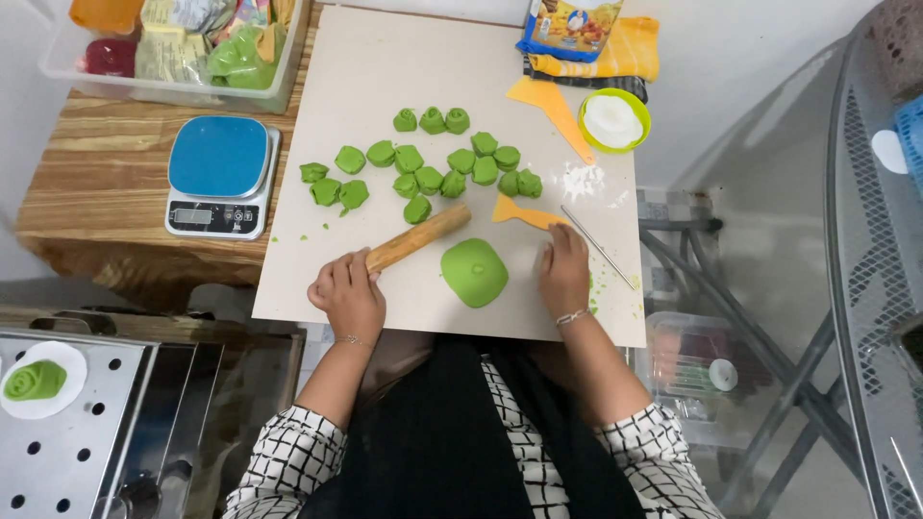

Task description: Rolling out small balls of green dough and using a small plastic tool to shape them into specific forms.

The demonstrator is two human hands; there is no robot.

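Far left, bottom corner: a perforated steel tray carries a white paper round with one rolled green dough piece on it.
Upper left: a clear plastic bin of packets sits on the wooden table; just below it stands a kitchen scale with a blue top.
Centre: a pale work board covers the table, with a cluster of small green dough pieces scattered across its middle.
Left hand: curled around the near end of a wooden rolling pin, which lies tilted up to the right on the board.
Flattened dough: a rounded green square lying on the board between the two hands, just beside the pin's lower side, touched by neither hand.
Right hand: fingers spread flat on the board, holding nothing, fingertips just beside an orange scraper and a thin metal rod.
Upper right: a green bowl of white flour, a second orange scraper and a folded yellow cloth.
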